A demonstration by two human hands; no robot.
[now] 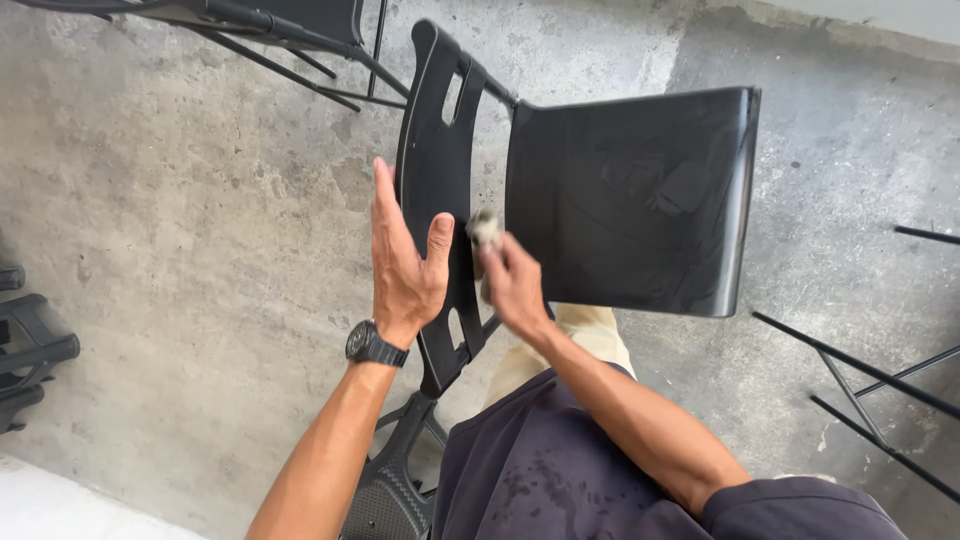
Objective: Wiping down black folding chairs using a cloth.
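Left hand (pixel 402 262) flat on black chair (pixel 630 200); right hand (pixel 512 282) grips rag (pixel 484 227); concrete floor (pixel 180 200).

I count one black plastic chair (pixel 620 200), two hands on it, my left hand (pixel 402 262) and my right hand (pixel 512 285), one wristwatch (pixel 372 345), and one small grey rag (pixel 485 228).

Stained grey concrete floor (pixel 200 200); black metal chair legs (pixel 860 390) standing at edges.
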